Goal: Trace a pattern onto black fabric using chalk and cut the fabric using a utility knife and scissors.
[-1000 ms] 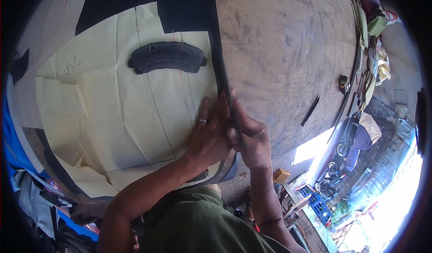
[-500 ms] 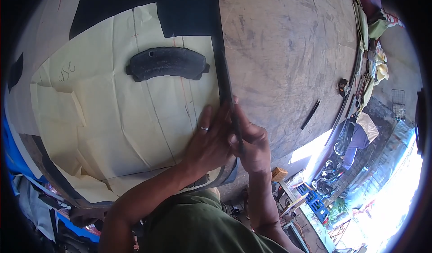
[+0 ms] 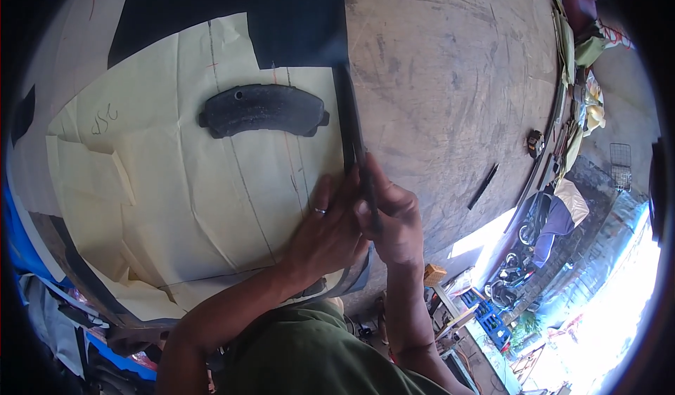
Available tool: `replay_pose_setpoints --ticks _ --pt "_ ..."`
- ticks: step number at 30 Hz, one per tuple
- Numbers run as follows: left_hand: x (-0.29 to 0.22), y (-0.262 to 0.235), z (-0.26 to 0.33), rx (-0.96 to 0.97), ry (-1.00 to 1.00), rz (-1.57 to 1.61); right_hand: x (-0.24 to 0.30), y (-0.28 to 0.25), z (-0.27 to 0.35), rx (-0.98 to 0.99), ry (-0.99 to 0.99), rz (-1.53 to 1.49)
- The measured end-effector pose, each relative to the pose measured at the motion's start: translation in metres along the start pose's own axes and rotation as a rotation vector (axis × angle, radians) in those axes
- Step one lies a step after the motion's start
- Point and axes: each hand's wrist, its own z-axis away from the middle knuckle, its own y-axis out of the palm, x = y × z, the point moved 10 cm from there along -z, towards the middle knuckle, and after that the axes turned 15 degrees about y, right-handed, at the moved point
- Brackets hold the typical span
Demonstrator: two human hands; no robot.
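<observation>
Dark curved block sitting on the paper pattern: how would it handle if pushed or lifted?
The dark curved block looks thick and solid, so probably stiff and heavy for its size. It lies flat on the cream paper pattern, so it would likely slide, not roll, perhaps dragging the creased paper.

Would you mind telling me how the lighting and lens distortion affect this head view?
Head view: strong fisheye bends the wooden table edge and leaves a black rim; the lower right corner is blown out by sunlight, while the paper pattern is evenly lit; the dark weight stays sharp, and the left hand and right hand are slightly soft.
</observation>
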Motion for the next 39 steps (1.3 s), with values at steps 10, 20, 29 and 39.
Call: replay_pose_setpoints --ticks 10,20,29,39 --pt "-0.001 -0.002 0.002 0.012 -0.032 0.062 0.011 0.008 -0.01 0.032 0.059 -0.022" --pt "-0.006 -0.011 -0.007 0.007 -0.138 0.037 0.032 -0.009 -0.004 0.103 0.26 -0.157" --pt "-0.014 -0.021 -0.019 -0.026 -0.206 -0.068 0.188 -0.072 -0.08 0.521 0.124 0.547" --pt "-0.005 -0.02 -0.009 -0.191 -0.269 0.027 0.208 -0.005 -0.143 0.722 0.174 0.991"
